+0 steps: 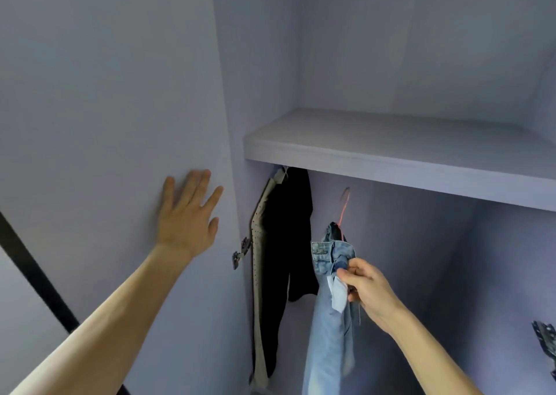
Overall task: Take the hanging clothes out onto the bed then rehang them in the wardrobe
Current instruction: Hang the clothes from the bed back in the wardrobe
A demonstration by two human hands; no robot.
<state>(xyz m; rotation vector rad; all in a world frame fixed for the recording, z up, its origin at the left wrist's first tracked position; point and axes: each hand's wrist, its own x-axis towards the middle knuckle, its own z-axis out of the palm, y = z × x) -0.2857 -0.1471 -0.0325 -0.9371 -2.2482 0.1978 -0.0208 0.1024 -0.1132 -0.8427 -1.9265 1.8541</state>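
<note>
A pale lilac wardrobe (421, 64) fills the view, with its shelf (391, 154) running across from the centre toward three o'clock and the hanging space below it. In that space, at about five o'clock, hang the light blue jeans (331, 334) on a thin pink hanger (343, 211), whose hook reaches up toward the underside of the shelf. The rail is hidden behind the shelf's front edge, so I cannot tell whether the hook sits on it or hangs free. The right hand (370, 286) pinches the jeans at the waistband, thumb and curled fingers closed on the denim and a pale pocket lining just below the hanger. At the jeans' nine o'clock, close but apart from them, a black garment (288, 229) hangs against a beige dotted one (258, 259), both tucked against the wardrobe's left wall. Further out, at eight o'clock, the left hand (186, 217) lies flat on the inside of the open door (105, 94), fingers straight and spread, near the hinge (240, 251). A patterned garment (546, 343) peeps in at four o'clock. The step in hand looks like one hanger's transfer at the rail — off it for the bed or back onto it (the frame alone does not settle which). Either way the next move calls for guiding the hook over the unseen rail while the jeans are kept from sliding off — and a grip on the cloth alone gives poor control of the hook.
</note>
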